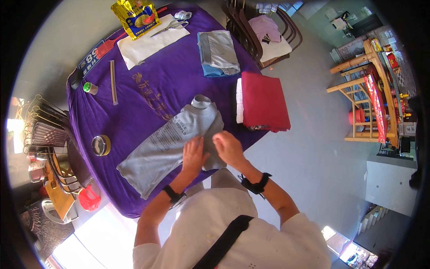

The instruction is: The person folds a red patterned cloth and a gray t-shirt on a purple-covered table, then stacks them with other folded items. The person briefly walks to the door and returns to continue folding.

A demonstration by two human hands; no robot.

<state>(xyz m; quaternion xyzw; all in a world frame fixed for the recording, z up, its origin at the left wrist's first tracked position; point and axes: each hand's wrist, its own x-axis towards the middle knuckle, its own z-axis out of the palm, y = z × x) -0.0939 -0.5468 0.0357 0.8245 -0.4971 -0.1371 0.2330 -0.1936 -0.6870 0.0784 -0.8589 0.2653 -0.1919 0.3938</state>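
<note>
A grey shirt (158,144) with dark printed lettering lies on the purple tablecloth (131,117) in front of me, its collar pointing away. One side of it is folded over, and the sleeve part (213,158) reaches down near the table's front edge. My left hand (194,155) rests palm down on the shirt's right side, with its thumb apart from the fingers. Just to the right, my right hand (229,148) is at the shirt's edge with curled fingers; whether they pinch cloth is hidden.
Folded grey and blue garments (220,50) lie at the back, and a folded red cloth (265,101) at the right edge. Scissors (173,26) and a yellow snack bag (136,18) sit on white paper (126,50). A tape roll (101,145) is at left. Chairs (248,33) stand behind.
</note>
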